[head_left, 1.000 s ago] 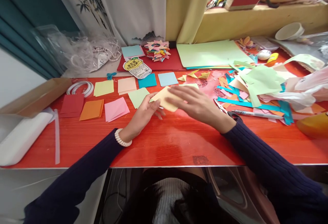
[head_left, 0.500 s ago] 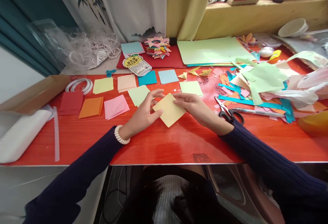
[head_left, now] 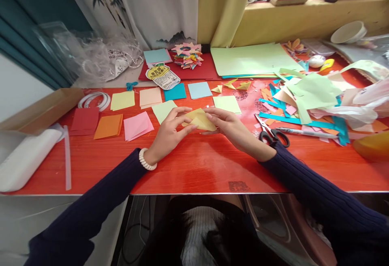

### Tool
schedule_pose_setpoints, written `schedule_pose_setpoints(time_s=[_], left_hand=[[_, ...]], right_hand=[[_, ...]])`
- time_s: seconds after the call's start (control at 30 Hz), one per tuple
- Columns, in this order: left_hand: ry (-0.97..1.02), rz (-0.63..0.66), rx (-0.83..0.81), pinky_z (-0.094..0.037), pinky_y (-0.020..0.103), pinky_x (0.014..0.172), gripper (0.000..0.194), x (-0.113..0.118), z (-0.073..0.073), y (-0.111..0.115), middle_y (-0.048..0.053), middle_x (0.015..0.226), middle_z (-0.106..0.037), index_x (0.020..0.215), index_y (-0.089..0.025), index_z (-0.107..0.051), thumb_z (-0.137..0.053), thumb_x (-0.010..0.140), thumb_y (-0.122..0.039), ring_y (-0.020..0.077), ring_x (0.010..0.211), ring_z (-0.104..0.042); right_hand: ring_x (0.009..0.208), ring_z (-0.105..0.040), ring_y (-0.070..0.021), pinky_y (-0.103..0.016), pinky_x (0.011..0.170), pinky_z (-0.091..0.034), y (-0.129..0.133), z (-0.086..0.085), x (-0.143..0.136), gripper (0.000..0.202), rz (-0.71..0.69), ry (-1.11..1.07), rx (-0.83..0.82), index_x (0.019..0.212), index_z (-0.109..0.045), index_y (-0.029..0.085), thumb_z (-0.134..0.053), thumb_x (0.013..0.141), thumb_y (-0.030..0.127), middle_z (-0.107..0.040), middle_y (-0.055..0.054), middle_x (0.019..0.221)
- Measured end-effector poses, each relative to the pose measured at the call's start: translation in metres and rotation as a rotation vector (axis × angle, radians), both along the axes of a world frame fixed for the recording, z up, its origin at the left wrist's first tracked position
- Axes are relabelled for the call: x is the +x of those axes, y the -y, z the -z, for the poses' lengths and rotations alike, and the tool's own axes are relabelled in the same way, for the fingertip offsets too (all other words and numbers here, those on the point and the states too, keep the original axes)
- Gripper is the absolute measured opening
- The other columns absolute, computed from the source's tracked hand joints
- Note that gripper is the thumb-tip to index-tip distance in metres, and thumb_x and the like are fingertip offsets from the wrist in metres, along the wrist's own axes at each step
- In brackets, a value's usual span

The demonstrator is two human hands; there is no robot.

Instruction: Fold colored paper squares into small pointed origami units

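Note:
A yellow paper square [head_left: 199, 121] is held between my two hands above the red table [head_left: 194, 168], its lower part bent up over the rest. My left hand [head_left: 170, 133] pinches its left side between thumb and fingers. On the right side, my right hand [head_left: 232, 130] has its fingers and thumb closed on the paper. Just behind my left hand lies a light green square [head_left: 163, 110]. Another pale green stack [head_left: 227, 104] lies behind my right hand, and small folded yellow pieces [head_left: 231, 84] sit further back.
Scissors [head_left: 270, 132] and a pen [head_left: 306, 132] lie right of my right hand, beside heaped paper scraps [head_left: 316, 91]. Pink [head_left: 138, 126], orange [head_left: 108, 126] and red [head_left: 84, 121] squares lie to the left. Large green sheets [head_left: 255, 60] are at the back.
The yellow square was flat and diamond-shaped between my hands; its near corner is now folded upward. My left hand has shifted slightly to the right.

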State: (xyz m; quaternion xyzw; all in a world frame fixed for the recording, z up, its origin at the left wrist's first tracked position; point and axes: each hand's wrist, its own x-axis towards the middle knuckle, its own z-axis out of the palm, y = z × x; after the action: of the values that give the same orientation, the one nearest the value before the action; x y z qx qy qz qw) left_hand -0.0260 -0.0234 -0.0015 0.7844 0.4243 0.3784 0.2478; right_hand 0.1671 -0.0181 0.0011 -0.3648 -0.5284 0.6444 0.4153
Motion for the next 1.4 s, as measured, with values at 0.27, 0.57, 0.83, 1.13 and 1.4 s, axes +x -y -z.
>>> schedule_pose_setpoints(time_s=[0.27,0.57,0.83,1.13,1.4], left_hand=[[0.102,-0.100,-0.125,-0.044,0.026,0.079,0.020,0.001,0.002,0.000,0.001,0.095,-0.057,0.095,-0.021,-0.054,-0.059,0.082,-0.034,0.0133,0.087,-0.055],[0.159,-0.037,-0.272,-0.044,0.024,0.075,0.022,0.003,-0.002,0.004,0.002,0.090,-0.062,0.095,-0.018,-0.058,-0.055,0.084,-0.037,0.0133,0.083,-0.057],[0.187,-0.049,-0.317,-0.042,0.022,0.068,0.021,0.003,-0.008,0.006,0.001,0.082,-0.062,0.085,-0.017,-0.062,-0.056,0.084,-0.037,0.0106,0.074,-0.055],[0.232,-0.057,-0.349,-0.041,0.022,0.068,0.022,0.003,-0.009,0.006,0.000,0.082,-0.063,0.083,-0.017,-0.065,-0.056,0.083,-0.038,0.0118,0.075,-0.055],[0.233,-0.058,-0.364,-0.042,0.022,0.068,0.023,0.003,-0.010,0.007,0.000,0.080,-0.064,0.083,-0.017,-0.066,-0.056,0.083,-0.038,0.0117,0.073,-0.055]], right_hand=[[0.090,-0.062,-0.0155,-0.030,0.075,-0.056,0.006,-0.005,-0.008,0.032,-0.108,0.090,0.057,0.109,-0.057,0.015,-0.062,0.079,0.026,-0.062,-0.008,0.106],[0.075,-0.064,-0.0130,-0.029,0.068,-0.056,0.008,-0.001,-0.010,0.020,-0.115,0.146,0.087,0.092,-0.062,0.014,-0.056,0.083,0.031,-0.064,-0.005,0.090],[0.066,-0.065,-0.0120,-0.027,0.065,-0.055,0.007,0.000,-0.008,0.021,-0.126,0.189,0.075,0.087,-0.062,0.014,-0.056,0.083,0.033,-0.064,-0.002,0.076],[0.064,-0.065,-0.0120,-0.027,0.065,-0.055,0.008,-0.004,-0.008,0.021,-0.102,0.221,0.061,0.083,-0.062,0.015,-0.057,0.082,0.034,-0.066,-0.001,0.072],[0.065,-0.066,-0.0120,-0.027,0.066,-0.054,0.009,-0.004,-0.008,0.021,-0.103,0.219,0.041,0.084,-0.063,0.014,-0.057,0.082,0.035,-0.066,-0.002,0.074]])
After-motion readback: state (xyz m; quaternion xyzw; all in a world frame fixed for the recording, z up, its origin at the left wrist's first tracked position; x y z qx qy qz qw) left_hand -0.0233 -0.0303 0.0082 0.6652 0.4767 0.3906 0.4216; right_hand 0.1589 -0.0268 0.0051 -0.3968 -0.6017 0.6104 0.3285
